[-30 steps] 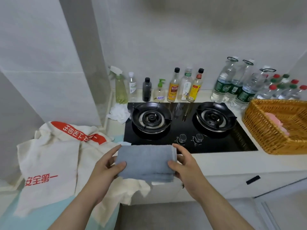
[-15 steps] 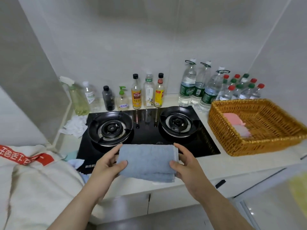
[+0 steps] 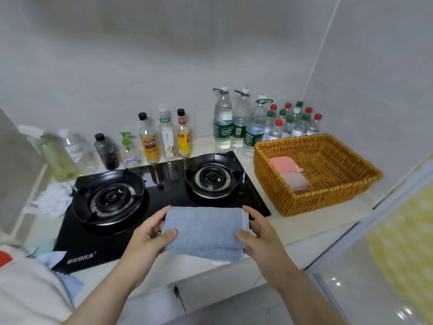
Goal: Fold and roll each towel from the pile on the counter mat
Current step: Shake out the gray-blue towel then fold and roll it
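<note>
A folded grey-blue towel (image 3: 206, 232) hangs in the air in front of the stove's near edge. My left hand (image 3: 150, 238) grips its left end, thumb on top and fingers underneath. My right hand (image 3: 260, 233) grips its right end the same way. A wicker basket (image 3: 332, 198) stands on the counter to the right; a pink folded towel (image 3: 282, 163) and a grey one (image 3: 294, 180) lie in its left part. At the lower left lies a cream cloth (image 3: 25, 292) with a pale blue towel (image 3: 58, 261) poking out beside it.
A black two-burner gas stove (image 3: 164, 191) fills the counter's middle. Sauce and soap bottles (image 3: 150, 141) line the wall behind it, water bottles (image 3: 239, 123) stand at the back right. A crumpled white rag (image 3: 51, 200) lies left of the stove. A glass door (image 3: 375, 266) is at the right.
The view has swung right: the cream cloth has slid to the lower left and the basket has come into full view. Both hands keep hold of the folded towel.
</note>
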`<state>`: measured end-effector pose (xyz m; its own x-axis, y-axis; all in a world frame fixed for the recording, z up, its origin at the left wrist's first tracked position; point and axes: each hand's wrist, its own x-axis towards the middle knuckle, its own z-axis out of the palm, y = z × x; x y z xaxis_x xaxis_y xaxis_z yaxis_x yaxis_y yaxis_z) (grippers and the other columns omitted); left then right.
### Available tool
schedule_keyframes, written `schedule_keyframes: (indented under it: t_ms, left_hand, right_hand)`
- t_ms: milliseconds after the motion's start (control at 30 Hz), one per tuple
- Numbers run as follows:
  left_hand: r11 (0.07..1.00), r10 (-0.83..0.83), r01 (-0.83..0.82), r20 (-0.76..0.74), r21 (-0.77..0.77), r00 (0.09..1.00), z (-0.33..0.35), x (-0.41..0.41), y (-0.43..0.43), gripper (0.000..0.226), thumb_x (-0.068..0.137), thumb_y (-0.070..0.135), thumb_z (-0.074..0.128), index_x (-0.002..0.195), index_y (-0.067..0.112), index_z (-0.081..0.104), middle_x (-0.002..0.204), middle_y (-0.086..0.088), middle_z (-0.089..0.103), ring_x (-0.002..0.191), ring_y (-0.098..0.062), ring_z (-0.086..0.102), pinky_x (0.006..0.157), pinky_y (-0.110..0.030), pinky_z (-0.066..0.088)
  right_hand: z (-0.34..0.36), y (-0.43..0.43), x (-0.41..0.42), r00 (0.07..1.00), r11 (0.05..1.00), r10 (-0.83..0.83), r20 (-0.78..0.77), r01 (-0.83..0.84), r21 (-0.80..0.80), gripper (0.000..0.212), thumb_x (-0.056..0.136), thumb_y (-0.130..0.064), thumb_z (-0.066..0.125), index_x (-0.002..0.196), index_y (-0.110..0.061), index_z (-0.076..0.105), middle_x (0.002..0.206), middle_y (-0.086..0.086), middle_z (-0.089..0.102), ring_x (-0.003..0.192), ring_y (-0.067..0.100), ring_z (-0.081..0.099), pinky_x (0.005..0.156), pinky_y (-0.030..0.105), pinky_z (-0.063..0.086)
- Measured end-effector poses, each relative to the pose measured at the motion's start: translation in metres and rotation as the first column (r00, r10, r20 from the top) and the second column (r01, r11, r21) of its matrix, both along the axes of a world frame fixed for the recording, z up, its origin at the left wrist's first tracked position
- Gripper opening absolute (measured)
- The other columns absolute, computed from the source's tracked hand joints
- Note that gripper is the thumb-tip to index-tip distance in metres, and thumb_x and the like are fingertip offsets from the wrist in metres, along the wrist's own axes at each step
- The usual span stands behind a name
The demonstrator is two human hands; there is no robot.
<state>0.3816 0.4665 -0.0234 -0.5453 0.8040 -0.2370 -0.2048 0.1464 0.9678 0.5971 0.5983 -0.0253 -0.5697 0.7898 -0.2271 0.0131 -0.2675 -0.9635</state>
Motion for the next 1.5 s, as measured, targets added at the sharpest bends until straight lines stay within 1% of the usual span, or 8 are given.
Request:
schedule_keyframes:
  t_ms: [300, 433, 567, 767, 1067, 1233, 1333, 1500]
  left_hand:
    - [0.994, -0.108, 0.108, -0.004, 0.011, 0.994, -0.001, 0.026, 0.065, 0.049, 0.089, -0.003, 0.059, 0.121, 0.035, 0.060, 0.107, 0.006, 0.072, 0.102, -0.018, 0.067, 0.083, -0.038, 0.056]
    - [0.991, -0.130, 0.130, 0.016, 0.005, 0.991, -0.010, 0.033, 0.094, 0.052, 0.090, -0.001, 0.060, 0.132, 0.029, 0.054, 0.113, -0.001, 0.071, 0.104, -0.020, 0.068, 0.091, -0.044, 0.054]
    - [0.994, -0.109, 0.110, 0.071, -0.005, 0.991, -0.020, 0.039, 0.127, 0.059, 0.080, 0.005, 0.072, 0.132, 0.028, 0.056, 0.112, -0.002, 0.071, 0.108, -0.024, 0.066, 0.086, -0.040, 0.054]
    - [0.994, -0.106, 0.106, 0.089, 0.006, 0.990, -0.022, 0.048, 0.184, 0.057, 0.081, 0.006, 0.072, 0.130, 0.029, 0.057, 0.109, -0.003, 0.071, 0.105, -0.023, 0.066, 0.082, -0.037, 0.053]
    - [0.991, -0.127, 0.124, 0.075, 0.046, 0.989, -0.015, 0.073, 0.253, 0.048, 0.090, -0.002, 0.058, 0.127, 0.029, 0.058, 0.113, 0.005, 0.071, 0.103, -0.014, 0.068, 0.083, -0.032, 0.052]
    - [0.990, -0.133, 0.132, 0.039, 0.044, 0.990, -0.021, 0.086, 0.279, 0.060, 0.089, 0.003, 0.065, 0.132, 0.043, 0.053, 0.127, 0.011, 0.063, 0.117, -0.013, 0.061, 0.096, -0.039, 0.051]
    - [0.987, -0.158, 0.157, 0.017, 0.041, 0.987, -0.022, 0.095, 0.296, 0.048, 0.089, 0.001, 0.062, 0.125, 0.033, 0.060, 0.122, 0.009, 0.067, 0.110, -0.011, 0.065, 0.084, -0.028, 0.055]
    - [0.988, -0.156, 0.156, 0.025, 0.011, 0.987, -0.024, 0.112, 0.319, 0.039, 0.089, -0.001, 0.061, 0.117, 0.024, 0.066, 0.114, 0.006, 0.070, 0.104, -0.014, 0.067, 0.076, -0.026, 0.055]
  right_hand:
    - [-0.004, 0.046, 0.035, 0.995, 0.995, -0.096, -0.012, 0.096, -0.025, 0.054, 0.091, 0.000, 0.059, 0.134, -0.031, 0.051, 0.120, 0.000, 0.067, 0.108, 0.024, 0.066, 0.089, 0.053, 0.055]
    - [-0.005, 0.073, 0.045, 0.996, 0.996, -0.085, -0.009, 0.085, -0.013, 0.048, 0.091, 0.003, 0.057, 0.123, -0.033, 0.059, 0.112, -0.003, 0.070, 0.102, 0.021, 0.068, 0.081, 0.043, 0.059]
    - [-0.003, 0.108, 0.052, 0.998, 0.998, -0.059, -0.009, 0.058, -0.021, 0.052, 0.091, 0.008, 0.054, 0.101, -0.042, 0.067, 0.104, -0.007, 0.073, 0.096, 0.015, 0.070, 0.073, 0.034, 0.059]
    - [-0.011, 0.169, 0.061, 0.996, 0.994, -0.084, 0.022, 0.085, -0.071, 0.055, 0.090, 0.002, 0.060, 0.132, -0.033, 0.054, 0.124, 0.000, 0.066, 0.112, 0.022, 0.064, 0.090, 0.049, 0.055]
    - [0.003, 0.235, 0.080, 0.998, 0.998, -0.061, 0.028, 0.061, 0.005, 0.048, 0.088, 0.004, 0.056, 0.108, -0.037, 0.068, 0.113, -0.001, 0.069, 0.106, 0.023, 0.066, 0.088, 0.050, 0.056]
    - [0.003, 0.256, 0.098, 0.998, 0.997, -0.020, 0.056, 0.016, 0.070, 0.049, 0.081, -0.012, 0.059, 0.127, -0.026, 0.058, 0.121, 0.008, 0.061, 0.114, 0.033, 0.059, 0.091, 0.054, 0.053]
    - [0.005, 0.271, 0.109, 0.998, 0.995, -0.029, 0.059, 0.023, 0.099, 0.050, 0.082, -0.013, 0.060, 0.129, -0.030, 0.058, 0.126, 0.004, 0.059, 0.118, 0.029, 0.057, 0.093, 0.058, 0.051]
    - [0.000, 0.299, 0.127, 0.996, 0.998, -0.060, 0.060, 0.057, 0.041, 0.052, 0.091, -0.001, 0.056, 0.116, -0.045, 0.064, 0.118, -0.010, 0.066, 0.113, 0.019, 0.062, 0.091, 0.051, 0.054]
